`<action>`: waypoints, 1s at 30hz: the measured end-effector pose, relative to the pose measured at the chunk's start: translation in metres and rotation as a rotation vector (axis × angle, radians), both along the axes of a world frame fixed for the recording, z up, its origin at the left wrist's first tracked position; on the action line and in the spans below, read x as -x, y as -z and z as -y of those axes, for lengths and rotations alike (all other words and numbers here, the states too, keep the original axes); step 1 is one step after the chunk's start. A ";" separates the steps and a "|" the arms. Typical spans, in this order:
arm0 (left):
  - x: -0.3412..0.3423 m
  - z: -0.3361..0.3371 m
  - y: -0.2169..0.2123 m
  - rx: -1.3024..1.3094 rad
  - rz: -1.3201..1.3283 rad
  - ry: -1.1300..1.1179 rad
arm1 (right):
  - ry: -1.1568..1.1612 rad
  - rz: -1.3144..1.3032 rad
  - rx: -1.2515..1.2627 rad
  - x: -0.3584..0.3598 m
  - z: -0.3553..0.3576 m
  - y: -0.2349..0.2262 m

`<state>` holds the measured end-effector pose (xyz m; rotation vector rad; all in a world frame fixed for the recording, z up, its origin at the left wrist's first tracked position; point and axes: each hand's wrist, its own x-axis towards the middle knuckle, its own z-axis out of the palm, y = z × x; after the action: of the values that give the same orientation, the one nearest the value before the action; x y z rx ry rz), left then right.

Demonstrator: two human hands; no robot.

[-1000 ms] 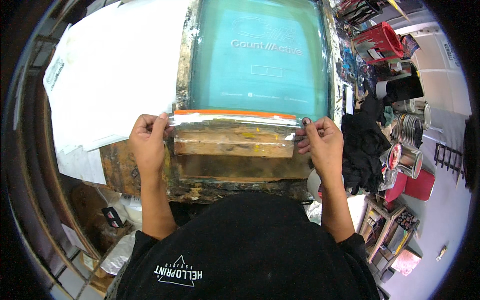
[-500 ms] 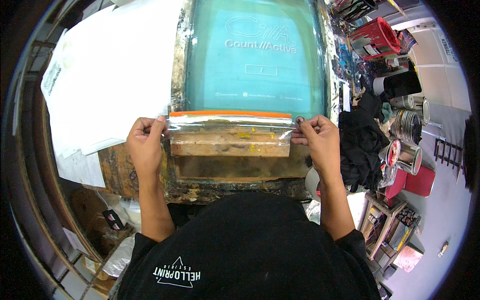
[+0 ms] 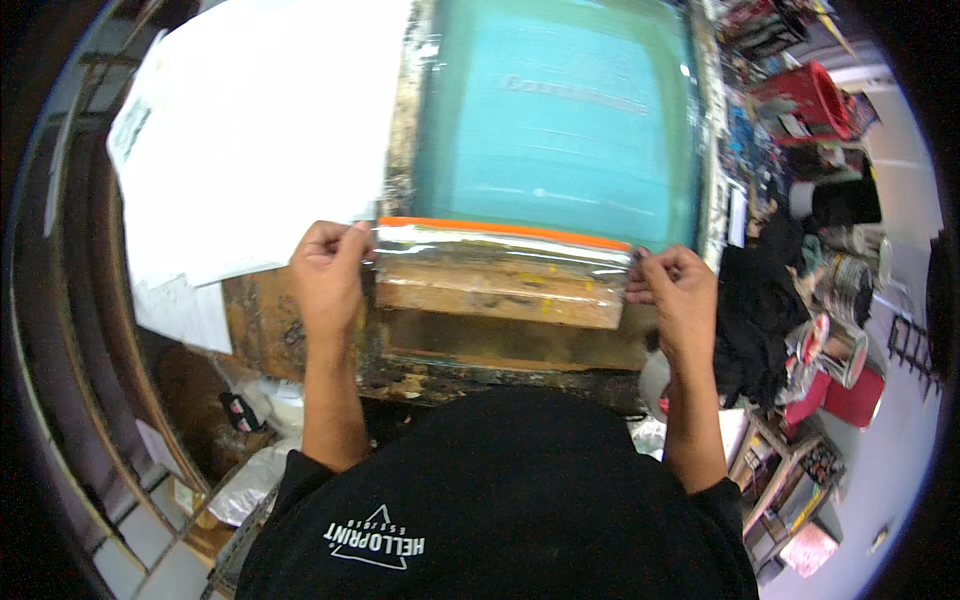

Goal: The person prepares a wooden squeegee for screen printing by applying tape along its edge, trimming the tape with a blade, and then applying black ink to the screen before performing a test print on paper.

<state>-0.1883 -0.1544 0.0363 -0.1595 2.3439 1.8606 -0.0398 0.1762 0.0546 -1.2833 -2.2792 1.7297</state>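
Observation:
A wooden squeegee (image 3: 500,295) with an orange blade (image 3: 505,233) lies across the near part of a printing screen (image 3: 560,150) with teal mesh. Glossy clear tape (image 3: 590,256) stretches along the squeegee just below the blade. My left hand (image 3: 328,268) is closed, thumb against fingers, at the tape's left end beside the squeegee. At the opposite end my right hand (image 3: 684,295) pinches the tape in the same way, with dark stains on its thumb tip. Faint lettering and line shapes show in the mesh.
Large white sheets (image 3: 260,130) cover the table on the left. Crumpled black cloth (image 3: 750,330) lies to the right, near metal cans (image 3: 842,285) and a red bucket (image 3: 805,102). Below right stands a wooden shelf (image 3: 775,465) filled with small items.
The whole view has shifted and tilted slightly, so the screen, squeegee and hands sit farther right. Both hands keep their places at the squeegee's ends. The picture is more blurred.

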 end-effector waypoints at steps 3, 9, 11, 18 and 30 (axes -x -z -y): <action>0.001 -0.003 -0.003 0.001 0.015 -0.024 | 0.048 -0.024 0.035 0.000 0.004 -0.002; 0.001 -0.001 0.000 -0.026 0.012 -0.010 | 0.012 -0.035 0.074 -0.001 0.002 -0.001; 0.002 0.001 0.004 -0.044 0.006 -0.001 | 0.013 -0.035 0.063 -0.002 0.000 0.002; 0.002 0.001 0.005 -0.041 0.012 -0.009 | 0.011 -0.023 0.043 -0.001 0.000 0.001; 0.004 -0.002 0.002 0.069 0.063 -0.018 | -0.013 -0.008 0.026 0.000 0.001 0.000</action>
<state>-0.1927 -0.1526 0.0339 -0.2446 2.3736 1.7565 -0.0398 0.1756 0.0546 -1.2663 -2.2740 1.7705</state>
